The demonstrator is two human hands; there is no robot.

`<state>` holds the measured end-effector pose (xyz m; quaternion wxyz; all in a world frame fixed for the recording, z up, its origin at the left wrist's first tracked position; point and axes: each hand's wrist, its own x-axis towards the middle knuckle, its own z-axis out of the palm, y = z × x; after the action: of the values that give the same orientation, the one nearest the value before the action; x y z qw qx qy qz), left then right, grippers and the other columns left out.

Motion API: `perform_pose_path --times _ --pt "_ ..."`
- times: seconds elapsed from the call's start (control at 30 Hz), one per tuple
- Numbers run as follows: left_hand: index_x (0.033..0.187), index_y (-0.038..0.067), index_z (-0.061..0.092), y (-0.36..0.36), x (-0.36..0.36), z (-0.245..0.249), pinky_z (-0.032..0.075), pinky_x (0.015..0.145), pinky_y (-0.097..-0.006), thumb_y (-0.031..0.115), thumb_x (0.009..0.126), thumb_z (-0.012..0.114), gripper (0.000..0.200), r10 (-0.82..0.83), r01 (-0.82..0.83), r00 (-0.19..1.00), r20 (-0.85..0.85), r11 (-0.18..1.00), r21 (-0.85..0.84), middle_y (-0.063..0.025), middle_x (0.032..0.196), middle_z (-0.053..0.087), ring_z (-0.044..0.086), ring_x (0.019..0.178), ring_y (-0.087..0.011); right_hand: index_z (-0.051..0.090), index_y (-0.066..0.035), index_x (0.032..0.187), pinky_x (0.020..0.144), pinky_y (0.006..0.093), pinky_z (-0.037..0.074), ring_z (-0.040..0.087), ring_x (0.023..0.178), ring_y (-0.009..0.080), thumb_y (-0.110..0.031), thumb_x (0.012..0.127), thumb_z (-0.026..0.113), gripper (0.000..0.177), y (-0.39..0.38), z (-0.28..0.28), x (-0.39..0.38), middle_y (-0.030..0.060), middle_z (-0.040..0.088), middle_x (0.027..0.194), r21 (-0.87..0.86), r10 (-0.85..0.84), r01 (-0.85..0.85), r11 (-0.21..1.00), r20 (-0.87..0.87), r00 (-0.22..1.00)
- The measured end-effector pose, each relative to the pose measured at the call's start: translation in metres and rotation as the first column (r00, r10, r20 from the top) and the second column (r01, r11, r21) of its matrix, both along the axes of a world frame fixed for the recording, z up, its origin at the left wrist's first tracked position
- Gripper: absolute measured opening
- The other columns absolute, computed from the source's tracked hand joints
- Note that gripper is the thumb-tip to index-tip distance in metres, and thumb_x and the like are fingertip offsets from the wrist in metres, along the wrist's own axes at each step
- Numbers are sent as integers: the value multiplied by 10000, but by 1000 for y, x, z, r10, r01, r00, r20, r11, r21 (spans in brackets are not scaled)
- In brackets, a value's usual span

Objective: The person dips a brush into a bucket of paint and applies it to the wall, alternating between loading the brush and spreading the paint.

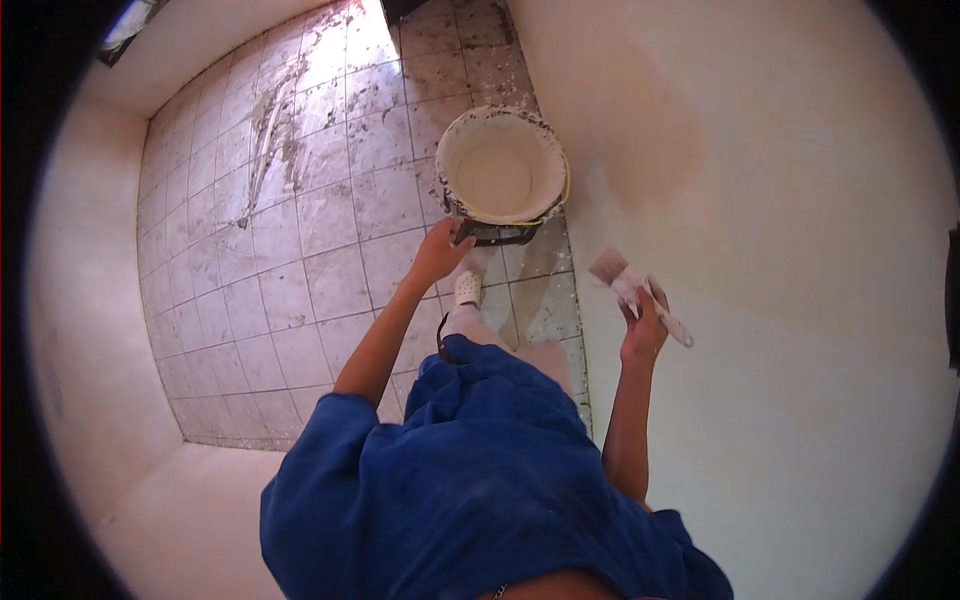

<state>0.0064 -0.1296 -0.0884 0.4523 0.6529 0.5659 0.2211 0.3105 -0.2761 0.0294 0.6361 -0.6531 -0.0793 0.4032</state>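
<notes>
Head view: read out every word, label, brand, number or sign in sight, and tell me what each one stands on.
None can be read.
Bucket: no lettering can be made out on its smeared sides.
Brush in the right hand: no legible mark on its coated handle.
Blue shirt, tiled floor and right-hand wall: no text visible.

Loose blue short-sleeved top (480, 470), perforated pale shoe (467, 288)

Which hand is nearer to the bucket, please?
Left. The left hand is at the near edge of the bucket; the right hand, holding the brush, is farther off, to the right.
</notes>
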Motion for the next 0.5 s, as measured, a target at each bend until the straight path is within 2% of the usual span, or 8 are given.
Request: perform_pose_path --times 0.1,0.2,0.3,0.33,0.37,0.4,0.47,0.5 --pt "1279 -39 402 24 -2 -44 406 960 -422 295 762 714 690 25 -19 987 -157 999 35 -248 1257 480 484 1163 -379 514 -38 1236 807 330 532 568 1049 196 -115 853 614 404 45 -20 -19 94 567 1160 -44 40 -38 998 29 999" --pt "1376 -65 260 48 2 -95 302 1068 -437 327 733 734 890 82 -40 969 -231 982 183 -280 1429 271 303 1311 -425 518 -31 1221 798 330 538 575 1036 195 -105 841 630 403 85 -43 -25 96 567 1159 -88 142 -138 986 46 989" --pt "1411 -69 196 66 10 -104 224 1119 -436 326 707 756 982 126 -83 959 -254 981 173 -269 1480 186 191 1366 -425 546 -25 1182 781 317 530 594 986 189 -99 830 647 375 120 -86 -19 90 593 1115 -106 308 -295 950 136 942" --pt "1415 -64 191 67 11 -107 227 1118 -435 320 696 767 999 135 -89 957 -258 979 181 -264 1483 181 190 1368 -422 568 -18 1152 771 312 525 601 964 185 -100 826 653 346 134 -96 -20 90 609 1085 -108 378 -363 925 188 906" --pt "1419 -60 186 67 14 -109 230 1118 -434 314 684 779 1016 144 -96 955 -260 977 188 -259 1486 177 189 1370 -418 591 -12 1121 762 308 521 608 941 181 -100 823 658 318 147 -106 -20 90 625 1055 -115 446 -431 895 239 863" --pt "1423 -56 181 71 18 -110 233 1118 -434 308 672 791 1033 162 -111 952 -260 973 202 -254 1490 172 188 1371 -414 612 -7 1072 752 304 515 614 909 178 -101 820 660 273 162 -115 -18 90 638 1010 -131 513 -507 852 402 758" --pt "1429 -46 179 70 20 -102 243 1116 -423 290 659 805 1047 180 -145 956 -231 977 158 -236 1494 179 181 1379 -401 655 4 974 732 296 505 628 844 173 -104 815 664 192 194 -136 -21 90 666 921 -188 574 -640 745 669 472" --pt "1431 -41 178 69 18 -97 249 1115 -417 280 652 812 1055 183 -155 957 -223 978 138 -227 1497 182 178 1382 -394 665 -7 948 722 294 502 633 822 170 -132 805 676 191 210 -147 -25 90 670 892 -195 592 -664 722 671 447"
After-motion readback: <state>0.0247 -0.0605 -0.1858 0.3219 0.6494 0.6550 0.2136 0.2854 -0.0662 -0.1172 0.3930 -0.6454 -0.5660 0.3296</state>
